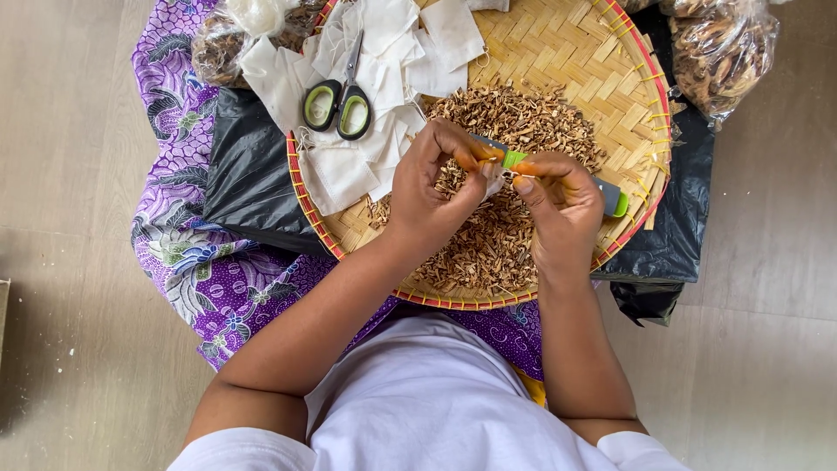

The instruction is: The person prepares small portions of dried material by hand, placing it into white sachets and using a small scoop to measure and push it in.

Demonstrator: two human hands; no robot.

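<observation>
The person sat on the floor (70,174) and looked down at a big round woven tray (567,52). Both hands were up over the middle of the tray, very close together, with fingertips almost touching.

The left hand (427,192) was pinched shut on a small white pouch (493,180). Only a little of the pouch showed between the fingers. The right hand (562,209) was also closed. It held a long thin tool with green ends (610,196), and its fingertips met the pouch too. I could not tell what kind of tool it was.

Under the hands lay a heap of dry brown bits (497,244). The heap covered the middle and near part of the tray.

On the far left side of the tray lay a pile of flat white pouches (384,35). A pair of scissors with black and green handles (338,100) rested on top of that pile.

The tray sat on black plastic sheeting (248,174). A purple flowered cloth (218,279) was spread beneath it, on the left. Clear bags of brown dried stuff (719,52) sat beyond the tray, at the far right and far left.
</observation>
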